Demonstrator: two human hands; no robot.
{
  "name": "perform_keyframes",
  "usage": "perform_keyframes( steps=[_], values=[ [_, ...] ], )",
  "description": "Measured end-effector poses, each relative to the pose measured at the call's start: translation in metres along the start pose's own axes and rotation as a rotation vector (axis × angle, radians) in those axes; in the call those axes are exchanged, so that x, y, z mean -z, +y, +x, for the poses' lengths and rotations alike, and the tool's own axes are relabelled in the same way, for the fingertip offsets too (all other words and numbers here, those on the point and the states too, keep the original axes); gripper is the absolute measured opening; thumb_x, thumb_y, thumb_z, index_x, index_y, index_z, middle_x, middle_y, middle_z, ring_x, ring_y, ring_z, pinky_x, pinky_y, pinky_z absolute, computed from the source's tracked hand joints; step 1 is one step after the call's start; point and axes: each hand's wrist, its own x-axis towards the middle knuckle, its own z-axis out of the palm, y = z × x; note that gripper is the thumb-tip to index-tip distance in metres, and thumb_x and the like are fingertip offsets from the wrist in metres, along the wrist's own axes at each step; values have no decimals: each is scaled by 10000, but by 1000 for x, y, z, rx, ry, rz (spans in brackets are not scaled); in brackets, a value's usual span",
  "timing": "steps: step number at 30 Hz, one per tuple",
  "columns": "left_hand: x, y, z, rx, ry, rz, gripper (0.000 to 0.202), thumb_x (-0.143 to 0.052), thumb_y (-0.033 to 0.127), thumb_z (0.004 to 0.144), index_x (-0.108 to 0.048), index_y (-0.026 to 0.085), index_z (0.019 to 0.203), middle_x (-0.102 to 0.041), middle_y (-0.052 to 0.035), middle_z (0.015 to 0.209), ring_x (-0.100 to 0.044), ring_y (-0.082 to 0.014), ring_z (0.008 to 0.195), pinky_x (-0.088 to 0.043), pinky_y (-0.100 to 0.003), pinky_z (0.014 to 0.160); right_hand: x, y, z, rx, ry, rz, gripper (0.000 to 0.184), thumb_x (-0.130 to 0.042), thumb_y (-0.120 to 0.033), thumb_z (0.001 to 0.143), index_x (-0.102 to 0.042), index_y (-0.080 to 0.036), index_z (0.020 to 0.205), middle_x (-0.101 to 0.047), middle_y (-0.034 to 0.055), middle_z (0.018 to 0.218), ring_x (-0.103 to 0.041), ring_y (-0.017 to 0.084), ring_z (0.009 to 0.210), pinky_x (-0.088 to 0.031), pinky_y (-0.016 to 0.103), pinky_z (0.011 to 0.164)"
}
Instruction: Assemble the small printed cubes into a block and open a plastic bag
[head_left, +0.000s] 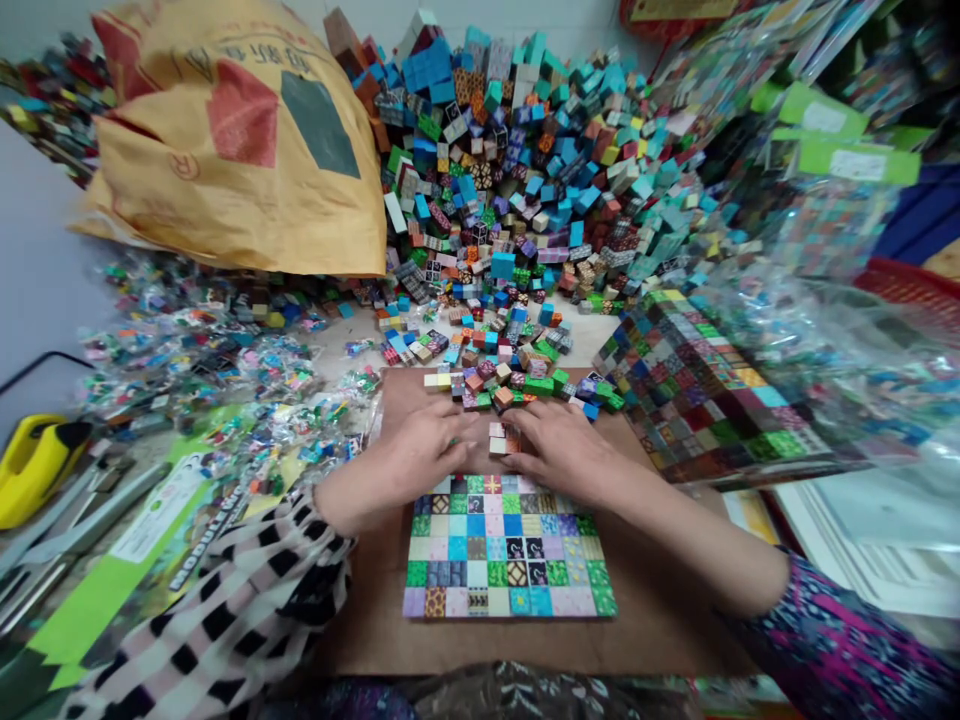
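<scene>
A grid of small printed cubes [510, 548] lies flat on a brown board [375, 620], set in tight rows. Just beyond its far edge, my right hand [562, 455] has its thumb and fingers around a few small cubes [498, 441], pale and reddish ones. My left hand [424, 455] is at the grid's far left corner, fingers stretched toward the right, with nothing visible in them. Loose multicoloured cubes [540, 384] lie on the board's far edge, close to the fingertips of both hands. My fingers partly hide the grid's far row.
Behind the board rises a large heap of cubes [517, 180]. A yellow sack [247, 160] stands back left, near small bagged pieces [277, 385]. A block of packed cubes [697, 390] leans at right beside plastic bags [862, 370]. A yellow-handled tool [34, 465] lies left.
</scene>
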Motion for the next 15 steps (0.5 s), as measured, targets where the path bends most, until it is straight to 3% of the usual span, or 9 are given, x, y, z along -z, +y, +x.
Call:
perform_keyframes(
  steps=[3, 9, 15],
  values=[
    [4, -4, -16, 40, 45, 15, 347, -466, 207, 938, -659, 136, 1217, -661, -126, 1105, -627, -247, 1060, -529, -410, 920, -4, 0, 1, 38, 30, 2, 283, -604, -332, 943, -651, -195, 1187, -659, 113, 1103, -590, 278, 1013, -421, 393, 855],
    [9, -15, -45, 164, 91, 140, 334, -448, 271, 985, -671, 137, 1193, -654, -124, 1025, -633, -254, 956, -533, -415, 844, -16, -2, 9, 88, 39, -42, 226, -537, -361, 980, -692, -197, 992, -654, 102, 1057, -581, 246, 937, -422, 382, 819],
    [4, -22, -54, 231, 16, 225, 328, -543, 349, 959, -646, 178, 1219, -639, -133, 1129, -601, -303, 1081, -505, -471, 925, -17, 7, -4, 49, 93, -19, 224, -561, -383, 937, -653, -265, 1104, -660, 102, 1045, -563, 257, 898, -426, 367, 702]
  ],
)
